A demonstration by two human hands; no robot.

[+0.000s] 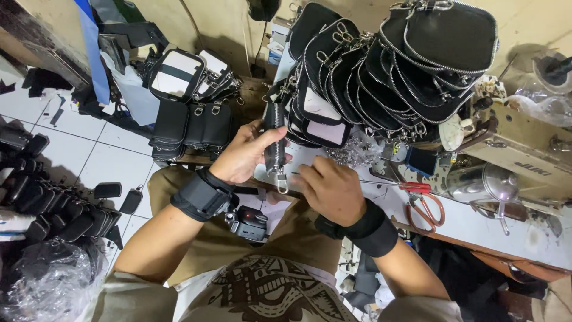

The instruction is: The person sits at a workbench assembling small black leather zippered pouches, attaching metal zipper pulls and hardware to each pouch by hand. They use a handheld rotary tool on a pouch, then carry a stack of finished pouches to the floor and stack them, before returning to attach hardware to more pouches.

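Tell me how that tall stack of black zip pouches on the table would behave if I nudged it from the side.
The stack of black pouches leans fanned like a row of books, so a side push would probably make it slump or slide apart. Each pouch looks soft and light, likely to flex, not break. The metal clips hanging from them could snag on neighbours.

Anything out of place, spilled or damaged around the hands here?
Nothing looks damaged. The left hand holds a black zip pouch upright; the right hand works at its clasp. Loose pouches lie scattered on the tiled floor.
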